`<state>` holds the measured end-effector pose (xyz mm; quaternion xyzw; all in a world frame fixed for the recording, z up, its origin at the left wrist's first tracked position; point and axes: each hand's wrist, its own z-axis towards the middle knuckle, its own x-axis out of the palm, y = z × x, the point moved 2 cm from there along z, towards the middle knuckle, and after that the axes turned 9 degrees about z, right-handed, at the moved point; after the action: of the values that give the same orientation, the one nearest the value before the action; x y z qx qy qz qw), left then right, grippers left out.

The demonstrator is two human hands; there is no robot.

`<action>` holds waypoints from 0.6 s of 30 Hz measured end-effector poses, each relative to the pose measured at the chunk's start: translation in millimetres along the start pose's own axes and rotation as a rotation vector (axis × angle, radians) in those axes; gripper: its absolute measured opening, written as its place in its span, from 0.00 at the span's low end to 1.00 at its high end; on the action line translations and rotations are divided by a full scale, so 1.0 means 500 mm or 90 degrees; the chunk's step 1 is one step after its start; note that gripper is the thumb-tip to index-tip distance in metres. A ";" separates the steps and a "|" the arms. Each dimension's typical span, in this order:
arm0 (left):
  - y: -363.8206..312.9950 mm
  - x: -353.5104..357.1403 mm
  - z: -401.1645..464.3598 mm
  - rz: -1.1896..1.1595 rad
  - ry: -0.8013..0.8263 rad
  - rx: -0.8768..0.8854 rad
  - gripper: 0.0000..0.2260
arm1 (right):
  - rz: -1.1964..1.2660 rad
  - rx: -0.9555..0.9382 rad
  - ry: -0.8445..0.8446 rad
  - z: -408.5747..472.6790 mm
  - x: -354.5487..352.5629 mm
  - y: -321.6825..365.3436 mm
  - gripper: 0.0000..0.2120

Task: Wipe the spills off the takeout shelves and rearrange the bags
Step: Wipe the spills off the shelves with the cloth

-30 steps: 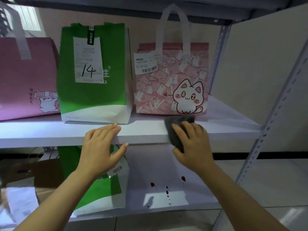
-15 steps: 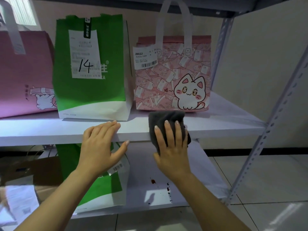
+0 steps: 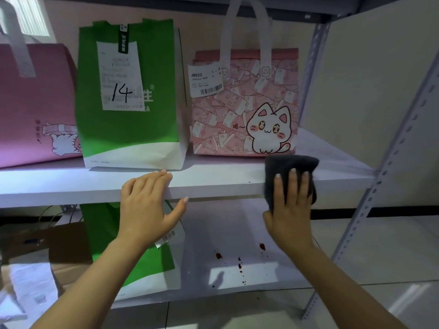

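**Upper shelf front edge under the cloth; lower shelf spills outstanding**

Head view, one entry per item.

- Upper shelf (image 3: 213, 184): white board, front lip facing the camera. One tiny dark speck shows on the top near the lip, just left of the cloth.
- Right hand (image 3: 291, 205): fingers straight and flat, pressing a dark grey cloth (image 3: 289, 162) against the lip and top of the upper shelf, directly below the cat bag. The cloth folds over the edge.
- Left hand (image 3: 147, 205): fingers straight on the shelf lip, thumb spread below it; holds nothing, appears to brace.
- Green-and-white bag (image 3: 130, 96): upright, receipt marked 14, centre of upper shelf.
- Pink cat bag (image 3: 244, 103): upright, just right of the green bag, label J8022.
- Plain pink bag (image 3: 35, 103): far left, partly out of frame.
- Lower shelf (image 3: 237, 276): bears dark red spills (image 3: 240, 265) in scattered drops, untouched. A second green bag (image 3: 133, 245) stands at its left.

Step in hand, by judgement: wiping the upper shelf's front edge. Next move likely calls for clearing the speck, then bringing the cloth down to the red drops, with firm pressure if dried. Rearranging the bags is not yet begun.
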<state>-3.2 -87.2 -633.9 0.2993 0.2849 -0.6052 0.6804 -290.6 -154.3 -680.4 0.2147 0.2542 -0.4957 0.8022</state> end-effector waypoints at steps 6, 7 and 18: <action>0.009 -0.003 -0.002 0.025 0.037 0.024 0.29 | 0.071 -0.167 0.064 0.033 0.004 0.183 0.39; 0.012 -0.004 -0.003 0.029 0.051 0.034 0.29 | 0.081 -0.190 0.077 0.040 0.001 0.187 0.39; -0.007 -0.009 0.000 0.019 0.069 -0.006 0.40 | 0.095 -0.025 0.074 0.051 -0.063 -0.053 0.32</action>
<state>-7.0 -84.7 -630.6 0.3323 0.3196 -0.5767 0.6745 -321.7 -159.1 -643.4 0.2459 0.2931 -0.4160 0.8250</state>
